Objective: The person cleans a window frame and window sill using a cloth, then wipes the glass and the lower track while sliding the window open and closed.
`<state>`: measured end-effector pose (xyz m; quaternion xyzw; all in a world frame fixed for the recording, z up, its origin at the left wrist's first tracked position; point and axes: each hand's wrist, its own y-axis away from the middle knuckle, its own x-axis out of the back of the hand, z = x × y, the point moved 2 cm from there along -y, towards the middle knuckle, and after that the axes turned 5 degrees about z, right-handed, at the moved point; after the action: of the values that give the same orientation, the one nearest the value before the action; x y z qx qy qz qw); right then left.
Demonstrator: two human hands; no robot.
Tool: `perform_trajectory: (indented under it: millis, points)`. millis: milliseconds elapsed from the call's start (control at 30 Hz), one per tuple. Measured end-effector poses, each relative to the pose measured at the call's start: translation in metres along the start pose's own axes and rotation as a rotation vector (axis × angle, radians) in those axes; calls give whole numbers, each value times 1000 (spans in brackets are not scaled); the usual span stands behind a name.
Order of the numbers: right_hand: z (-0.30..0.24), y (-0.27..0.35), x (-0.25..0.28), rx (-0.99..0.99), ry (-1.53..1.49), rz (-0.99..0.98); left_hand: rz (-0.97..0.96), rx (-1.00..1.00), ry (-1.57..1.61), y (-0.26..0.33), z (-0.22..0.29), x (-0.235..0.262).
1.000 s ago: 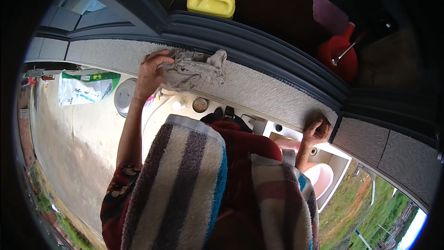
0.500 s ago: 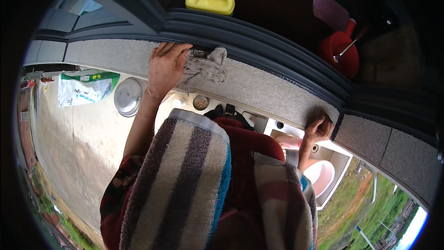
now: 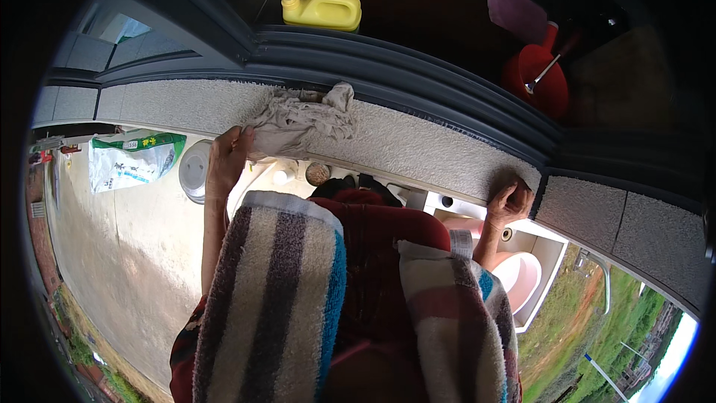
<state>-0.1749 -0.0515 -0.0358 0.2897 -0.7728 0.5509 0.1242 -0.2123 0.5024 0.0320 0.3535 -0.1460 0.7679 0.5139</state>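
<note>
A crumpled grey-beige rag lies on the speckled stone window ledge, against the dark window frame. My left hand is at the ledge's near edge, thumb and fingers closed on the rag's left corner. Far to the right, my right hand rests at the ledge edge with its fingers curled in; nothing shows in them. A striped towel hangs over my front, dark purple, cream and blue.
Beyond the dark window frame stand a yellow pump bottle and a red container with a long-handled utensil. Below the ledge are a white sink with a pink basin, a metal basin lid and a white-green sack.
My left hand has moved from the top of the ledge toward me, to its near edge. The rag has spread leftward with it. My right hand stays at the ledge's right end.
</note>
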Motion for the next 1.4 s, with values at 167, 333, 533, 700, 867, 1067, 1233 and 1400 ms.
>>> perform_trajectory:
  millis: [167,333,533,700,867,1067,1233,1400]
  points:
    - [4,7,5,-66,20,-6,-147,23,1051,-1,26,42]
    - [0,4,4,-59,-3,0,-37,-105,954,-21,64,19]
    - [0,3,4,-49,5,25,76,-252,542,-51,60,-29]
    - [-2,3,4,-61,2,18,446,-765,-457,-69,78,-42]
    - [-1,3,4,-68,-37,15,548,-588,-636,-76,77,-67]
    - [-1,4,7,-68,-21,7,655,-566,-546,-87,62,-75]
    - [-7,-1,6,-40,-22,-4,409,-775,-399,-65,96,-89]
    - [-2,2,7,-39,-13,-36,142,-961,-252,-26,152,-160]
